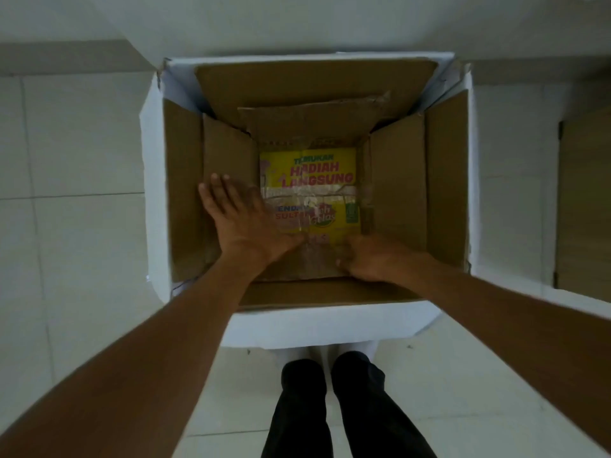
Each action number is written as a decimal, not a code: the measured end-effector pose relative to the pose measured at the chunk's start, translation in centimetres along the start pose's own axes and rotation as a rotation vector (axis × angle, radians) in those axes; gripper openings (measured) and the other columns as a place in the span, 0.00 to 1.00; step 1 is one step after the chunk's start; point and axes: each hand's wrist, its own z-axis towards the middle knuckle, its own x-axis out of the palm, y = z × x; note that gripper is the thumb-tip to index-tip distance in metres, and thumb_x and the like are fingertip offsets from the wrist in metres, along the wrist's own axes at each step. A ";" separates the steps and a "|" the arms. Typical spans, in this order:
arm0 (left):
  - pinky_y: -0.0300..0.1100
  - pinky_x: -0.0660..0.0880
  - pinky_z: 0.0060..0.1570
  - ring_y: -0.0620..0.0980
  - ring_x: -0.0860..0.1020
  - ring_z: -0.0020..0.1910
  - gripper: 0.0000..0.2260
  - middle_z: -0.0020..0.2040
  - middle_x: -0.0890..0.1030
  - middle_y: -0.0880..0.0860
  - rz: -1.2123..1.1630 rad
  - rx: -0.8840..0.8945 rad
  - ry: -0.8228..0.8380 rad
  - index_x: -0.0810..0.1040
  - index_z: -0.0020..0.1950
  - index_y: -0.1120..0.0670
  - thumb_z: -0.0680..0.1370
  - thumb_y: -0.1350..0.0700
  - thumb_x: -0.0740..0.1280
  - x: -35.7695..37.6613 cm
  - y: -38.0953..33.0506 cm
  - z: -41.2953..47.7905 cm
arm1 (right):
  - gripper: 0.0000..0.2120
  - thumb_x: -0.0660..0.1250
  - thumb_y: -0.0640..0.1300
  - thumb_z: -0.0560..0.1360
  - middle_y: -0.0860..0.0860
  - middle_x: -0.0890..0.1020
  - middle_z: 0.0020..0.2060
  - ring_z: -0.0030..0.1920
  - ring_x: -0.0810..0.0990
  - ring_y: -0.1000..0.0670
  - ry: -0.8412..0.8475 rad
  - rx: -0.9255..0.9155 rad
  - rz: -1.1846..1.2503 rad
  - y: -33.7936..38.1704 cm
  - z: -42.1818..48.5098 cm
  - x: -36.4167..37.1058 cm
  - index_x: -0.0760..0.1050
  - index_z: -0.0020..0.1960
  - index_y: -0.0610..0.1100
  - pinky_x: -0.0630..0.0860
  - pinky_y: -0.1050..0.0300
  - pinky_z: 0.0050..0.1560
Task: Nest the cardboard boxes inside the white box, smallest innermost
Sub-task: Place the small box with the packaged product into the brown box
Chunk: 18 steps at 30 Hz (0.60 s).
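Note:
A large white box (pixel 150 193) stands open on the floor below me. Inside it sits a brown cardboard box (pixel 443 180) with its flaps up, and within that a smaller brown box (pixel 395 180). At the very bottom lies a small box with a yellow printed top (pixel 310 173) sealed with clear tape. My left hand (pixel 241 219) is spread flat, fingers apart, against the left flap of the smaller brown box and the yellow box's edge. My right hand (pixel 370 259) is curled over the near flap of the smaller brown box, pressing or gripping it.
Pale floor tiles (pixel 72 246) surround the white box. A wall (pixel 297 21) rises just behind it. A brown panel or door (pixel 585 206) stands at the right edge. My legs in dark trousers (pixel 327 408) are directly in front of the box.

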 end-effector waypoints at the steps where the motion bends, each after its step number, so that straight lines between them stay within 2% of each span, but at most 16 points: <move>1: 0.68 0.34 0.66 0.68 0.37 0.73 0.59 0.75 0.41 0.67 0.016 -0.003 0.020 0.45 0.77 0.55 0.56 0.17 0.41 0.1 0.3 0.3 | 0.19 0.58 0.57 0.77 0.45 0.77 0.61 0.56 0.76 0.45 0.024 0.024 0.078 -0.8 -0.3 0.9 0.71 0.63 0.49 0.71 0.55 0.48; 4: 0.66 0.36 0.67 0.68 0.38 0.73 0.57 0.76 0.42 0.67 0.020 0.000 0.035 0.45 0.77 0.55 0.59 0.18 0.43 -0.1 0.4 0.7 | 0.18 0.56 0.57 0.78 0.47 0.76 0.61 0.54 0.75 0.47 0.077 0.068 0.204 -2.2 -1.0 1.9 0.70 0.63 0.50 0.69 0.56 0.47; 7: 0.63 0.40 0.69 0.66 0.44 0.74 0.49 0.76 0.48 0.66 -0.041 0.003 -0.023 0.51 0.77 0.57 0.67 0.24 0.51 -0.7 0.0 0.6 | 0.19 0.55 0.58 0.78 0.47 0.77 0.59 0.55 0.76 0.46 0.080 0.032 0.128 -2.2 -1.7 1.7 0.70 0.63 0.51 0.70 0.55 0.48; 8: 0.63 0.41 0.70 0.66 0.46 0.75 0.45 0.76 0.50 0.67 -0.081 0.011 -0.066 0.54 0.75 0.58 0.70 0.28 0.55 -0.9 0.1 0.4 | 0.18 0.56 0.58 0.77 0.46 0.78 0.57 0.54 0.77 0.45 0.017 0.005 0.088 -2.1 -2.0 1.4 0.71 0.62 0.51 0.71 0.55 0.47; 10: 0.62 0.42 0.70 0.64 0.51 0.75 0.37 0.75 0.55 0.66 -0.166 0.043 -0.178 0.62 0.72 0.59 0.72 0.36 0.61 -1.3 1.0 -0.2 | 0.15 0.58 0.54 0.77 0.45 0.81 0.51 0.51 0.79 0.44 -0.214 -0.081 -0.019 -2.4 -2.9 0.5 0.72 0.59 0.49 0.71 0.54 0.48; 12: 0.62 0.40 0.70 0.63 0.51 0.75 0.31 0.75 0.56 0.67 -0.234 0.077 -0.326 0.66 0.68 0.60 0.72 0.42 0.66 -1.4 2.3 -1.3 | 0.14 0.62 0.48 0.75 0.41 0.80 0.53 0.56 0.77 0.40 -0.515 -0.179 -0.170 -3.4 -3.9 -0.1 0.74 0.58 0.44 0.67 0.47 0.61; 13: 0.61 0.38 0.69 0.63 0.50 0.75 0.31 0.75 0.55 0.67 -0.262 0.079 -0.398 0.66 0.68 0.60 0.71 0.44 0.67 -1.2 3.2 -1.9 | 0.15 0.66 0.44 0.72 0.38 0.78 0.57 0.60 0.75 0.38 -0.632 -0.200 -0.232 -4.1 -4.3 -0.3 0.75 0.58 0.42 0.63 0.41 0.67; 15: 0.60 0.38 0.69 0.63 0.46 0.75 0.34 0.76 0.51 0.66 -0.326 0.020 -0.495 0.62 0.71 0.60 0.70 0.47 0.69 -0.7 5.1 -3.0 | 0.20 0.70 0.38 0.66 0.33 0.73 0.63 0.67 0.69 0.34 -0.806 -0.176 -0.271 -5.3 -5.0 -0.6 0.75 0.57 0.37 0.58 0.33 0.69; 18: 0.61 0.42 0.70 0.62 0.45 0.75 0.40 0.77 0.48 0.64 -0.459 -0.177 -0.495 0.52 0.75 0.57 0.71 0.48 0.70 0.3 7.5 -4.4 | 0.29 0.70 0.39 0.68 0.33 0.61 0.72 0.73 0.58 0.34 -0.893 -0.002 -0.253 -7.1 -5.7 -0.5 0.67 0.67 0.36 0.55 0.30 0.68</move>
